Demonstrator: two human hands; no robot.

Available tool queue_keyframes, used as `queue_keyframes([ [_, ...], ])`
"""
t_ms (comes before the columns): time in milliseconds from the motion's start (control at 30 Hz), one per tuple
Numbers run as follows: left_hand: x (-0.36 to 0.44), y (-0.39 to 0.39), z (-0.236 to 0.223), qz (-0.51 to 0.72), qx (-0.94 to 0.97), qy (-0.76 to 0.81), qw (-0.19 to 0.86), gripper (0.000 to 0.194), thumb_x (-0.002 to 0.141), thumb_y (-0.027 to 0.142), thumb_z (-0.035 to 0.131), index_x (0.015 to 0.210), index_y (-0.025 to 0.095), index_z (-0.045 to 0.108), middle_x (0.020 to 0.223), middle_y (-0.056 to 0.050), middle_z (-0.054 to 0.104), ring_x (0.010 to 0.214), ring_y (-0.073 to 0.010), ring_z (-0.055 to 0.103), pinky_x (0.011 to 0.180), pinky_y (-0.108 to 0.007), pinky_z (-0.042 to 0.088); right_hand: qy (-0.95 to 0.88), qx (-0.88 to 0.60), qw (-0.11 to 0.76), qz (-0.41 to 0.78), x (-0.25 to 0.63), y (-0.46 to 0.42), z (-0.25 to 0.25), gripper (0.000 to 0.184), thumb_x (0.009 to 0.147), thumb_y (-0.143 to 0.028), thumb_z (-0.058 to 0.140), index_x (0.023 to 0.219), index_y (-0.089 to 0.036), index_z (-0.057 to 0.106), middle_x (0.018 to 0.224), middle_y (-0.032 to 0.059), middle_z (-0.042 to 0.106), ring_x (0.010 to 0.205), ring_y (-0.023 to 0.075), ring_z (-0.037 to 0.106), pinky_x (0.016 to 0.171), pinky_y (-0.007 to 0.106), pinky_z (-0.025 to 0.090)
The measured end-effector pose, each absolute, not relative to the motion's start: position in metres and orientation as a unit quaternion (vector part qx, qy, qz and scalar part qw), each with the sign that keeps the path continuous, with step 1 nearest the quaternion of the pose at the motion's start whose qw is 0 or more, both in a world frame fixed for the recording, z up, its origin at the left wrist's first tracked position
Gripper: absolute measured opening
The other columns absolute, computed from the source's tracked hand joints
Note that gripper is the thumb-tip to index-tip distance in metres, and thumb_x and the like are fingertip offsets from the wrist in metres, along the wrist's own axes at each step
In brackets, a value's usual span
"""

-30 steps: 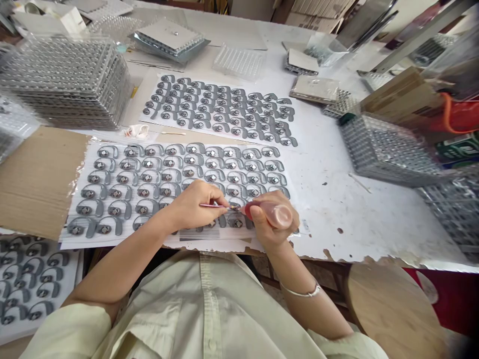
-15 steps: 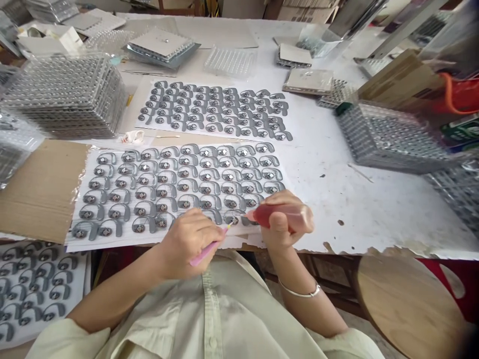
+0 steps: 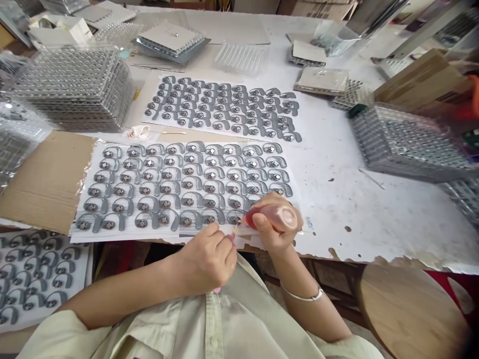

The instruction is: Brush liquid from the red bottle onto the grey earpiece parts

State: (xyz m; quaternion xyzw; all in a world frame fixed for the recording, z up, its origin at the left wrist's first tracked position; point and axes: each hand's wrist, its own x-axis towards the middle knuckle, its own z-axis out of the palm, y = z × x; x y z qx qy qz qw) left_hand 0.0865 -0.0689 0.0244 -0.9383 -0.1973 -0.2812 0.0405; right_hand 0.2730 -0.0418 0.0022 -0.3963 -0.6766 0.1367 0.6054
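My left hand (image 3: 209, 257) is closed around a thin pink-handled tool (image 3: 233, 234) with a yellow section near its fine tip; I cannot make out the tip's kind. In my right hand (image 3: 272, 239) lies a squeeze bottle (image 3: 275, 218) with reddish contents, tilted so its nozzle points left. Tool tip and nozzle come close together at a grey hook-shaped part with a round metal piece (image 3: 235, 220) in the front row. Rows of such parts lie on a white sheet (image 3: 294, 174) at the table's front edge. My right hand covers some of them.
Behind is a second sheet of similar grey parts (image 3: 220, 107). Stacked clear trays (image 3: 71, 85) stand at the left, and more trays (image 3: 407, 142) at the right. A cotton swab (image 3: 174, 132) and a crumpled tissue (image 3: 138, 131) lie between the sheets. A round wooden stool (image 3: 407, 309) is lower right.
The pink tool has turned more upright in my left hand, which now hides most of its handle. The bottle has moved slightly left and its base faces me more. The view has shifted slightly.
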Motion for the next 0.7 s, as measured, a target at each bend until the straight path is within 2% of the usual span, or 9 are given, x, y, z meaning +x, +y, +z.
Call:
queue_keyframes([
  [200,0.0866,-0.0687,0.0237,-0.283,-0.937,-0.202,0.035,0.019,0.082,0.001,0.050,0.067,0.012,0.055,0.058,-0.004,0.055,0.056,-0.0159,0.049,0.061,-0.033,0.043,-0.693,-0.384,0.598,0.120,0.2696,-0.0398,0.0047,0.011,0.077,-0.017,0.065,0.073,-0.019,0.055,0.066,0.0001,0.058,0.055,0.0127,0.052,0.050,0.029,0.044],
  [700,0.0865,-0.0655,0.0287,-0.294,-0.934,-0.201,0.015,0.021,0.085,0.001,0.043,0.074,0.010,0.058,0.059,-0.006,0.057,0.054,-0.0168,0.049,0.058,-0.033,0.042,-0.686,-0.398,0.600,0.101,0.2686,-0.0396,0.0056,0.011,0.076,-0.015,0.065,0.072,-0.019,0.055,0.065,0.0003,0.057,0.056,0.0133,0.053,0.050,0.030,0.044],
])
